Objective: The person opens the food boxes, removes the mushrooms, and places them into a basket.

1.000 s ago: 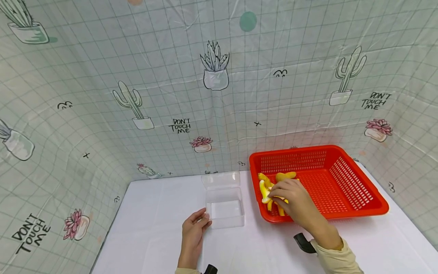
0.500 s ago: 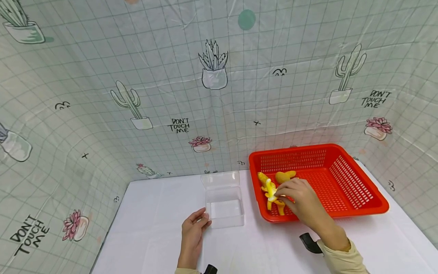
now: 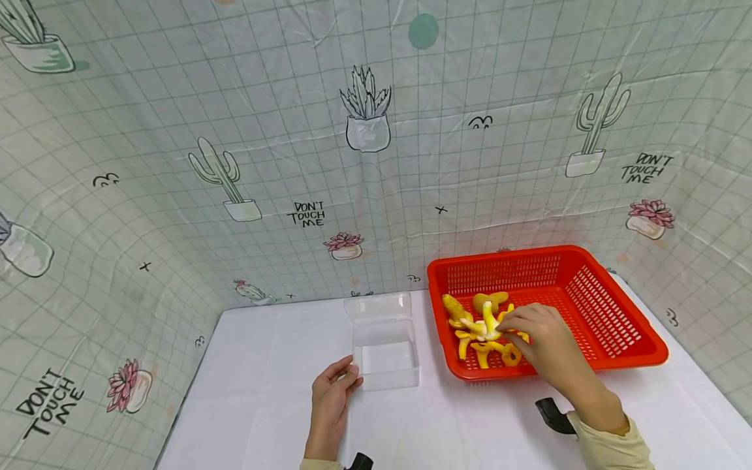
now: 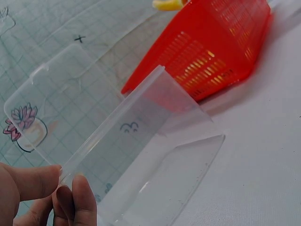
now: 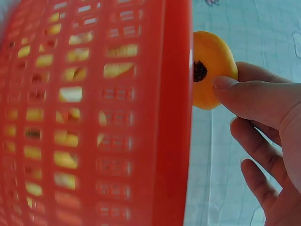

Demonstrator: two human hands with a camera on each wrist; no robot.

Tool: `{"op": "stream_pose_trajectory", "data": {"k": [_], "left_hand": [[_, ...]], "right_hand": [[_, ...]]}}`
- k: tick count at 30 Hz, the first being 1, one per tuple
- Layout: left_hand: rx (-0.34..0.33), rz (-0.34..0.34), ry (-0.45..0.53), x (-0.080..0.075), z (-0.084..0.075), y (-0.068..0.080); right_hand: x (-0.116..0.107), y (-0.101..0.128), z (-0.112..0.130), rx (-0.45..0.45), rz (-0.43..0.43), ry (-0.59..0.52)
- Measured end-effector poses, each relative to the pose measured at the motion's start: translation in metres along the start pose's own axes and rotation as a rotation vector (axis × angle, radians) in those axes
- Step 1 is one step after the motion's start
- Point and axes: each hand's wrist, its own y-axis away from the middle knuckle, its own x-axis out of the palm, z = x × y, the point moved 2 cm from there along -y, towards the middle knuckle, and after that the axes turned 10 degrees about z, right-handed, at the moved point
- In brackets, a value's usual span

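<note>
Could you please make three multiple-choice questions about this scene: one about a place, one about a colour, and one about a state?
1. Where is the clear plastic box in the head view?
A. inside the basket
B. on the white table, left of the basket
C. in the right hand

2. What colour is the basket?
A. red
B. blue
C. green

3. How is the lid of the clear plastic box?
A. shut
B. open, tipped back
C. lying in the basket

Answers:
1 B, the box stands on the table beside the basket, with the left hand touching its corner.
2 A, its perforated walls are red.
3 B, the lid leans back behind the open box, while the right hand pinches a banana toy among the yellow toys.
</note>
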Motion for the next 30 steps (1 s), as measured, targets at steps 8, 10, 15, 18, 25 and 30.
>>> {"op": "stream_pose_trajectory", "data": {"k": [8,10,15,18,25,30], "left_hand": [[0.001,0.001,0.0,0.0,0.0,0.0],[0.002,0.001,0.0,0.0,0.0,0.0],[0.003,-0.001,0.003,0.0,0.0,0.001],[0.001,-0.001,0.005,0.001,-0.001,-0.001],[-0.001,0.009,0.001,0.002,-0.001,-0.002],[-0.014,0.0,-0.008,0.0,0.0,-0.001]], "right_hand": [[-0.01,0.01,-0.019,0.037,-0.024,0.03],[-0.013,0.012,-0.023,0.059,-0.017,0.039],[-0.021,0.016,-0.031,0.123,0.008,0.043],[-0.026,0.019,-0.038,0.158,0.018,0.051],[-0.032,0.024,-0.053,0.223,0.012,0.049],[-0.031,0.028,-0.06,0.261,0.034,0.048]]}}
